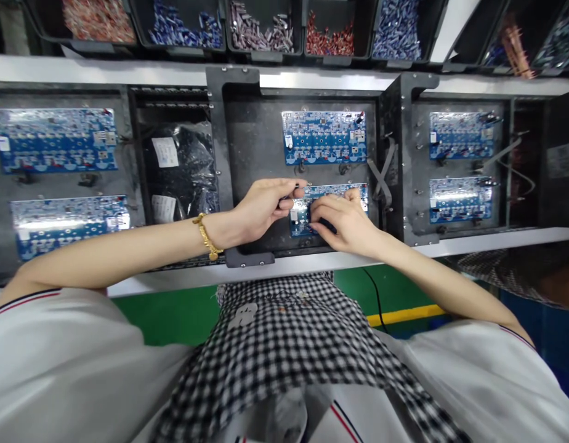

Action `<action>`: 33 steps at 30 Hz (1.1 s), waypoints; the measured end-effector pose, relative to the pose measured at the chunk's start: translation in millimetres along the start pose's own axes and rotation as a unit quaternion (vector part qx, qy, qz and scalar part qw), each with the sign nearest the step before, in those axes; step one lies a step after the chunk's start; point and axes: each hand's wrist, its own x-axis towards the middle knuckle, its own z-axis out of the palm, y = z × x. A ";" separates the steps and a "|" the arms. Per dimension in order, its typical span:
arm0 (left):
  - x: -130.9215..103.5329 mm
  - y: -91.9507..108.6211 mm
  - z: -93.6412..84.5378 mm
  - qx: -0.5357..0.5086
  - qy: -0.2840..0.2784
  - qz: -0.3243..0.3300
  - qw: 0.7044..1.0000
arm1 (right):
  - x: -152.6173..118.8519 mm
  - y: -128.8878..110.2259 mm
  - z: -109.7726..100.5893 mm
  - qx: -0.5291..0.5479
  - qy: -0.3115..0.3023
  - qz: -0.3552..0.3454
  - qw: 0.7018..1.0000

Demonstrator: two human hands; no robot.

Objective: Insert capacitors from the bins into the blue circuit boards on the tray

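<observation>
A blue circuit board (303, 229) lies in the middle tray, partly covered by both hands. My left hand (261, 209) is at the board's upper left corner, its fingers curled and pinched round a small dark part (297, 185). My right hand (340, 220) rests over the middle and right of the same board, fingers bent down and pressed together on it; whatever they grip is hidden. Just above, a second blue board (324, 138) lies flat in the tray, with a dark cylindrical part at its upper right.
Black bins of blue (399, 31) and red components (329, 40) line the back. Neighbouring trays hold more boards (56, 140) at left and right (460, 200). Black bags (187, 166) lie left of the middle tray. Crossed grey straps (381, 175) hang at its right edge.
</observation>
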 end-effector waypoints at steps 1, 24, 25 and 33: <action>0.3 -1.0 0.5 0.001 0.001 -0.004 1.000 | -0.2 0.1 0.8 0.002 0.002 0.000 1.000; 0.3 -18.2 29.5 0.000 -0.069 -0.056 0.996 | -1.8 -0.1 -36.3 -0.025 0.117 0.096 0.988; 0.1 -17.9 34.5 -0.002 -0.087 -0.060 0.994 | -4.4 4.0 -43.3 -0.032 0.110 0.093 0.989; 9.0 -21.5 47.6 0.073 -0.084 -0.089 0.990 | -40.2 70.3 -50.7 -0.081 0.061 0.160 0.982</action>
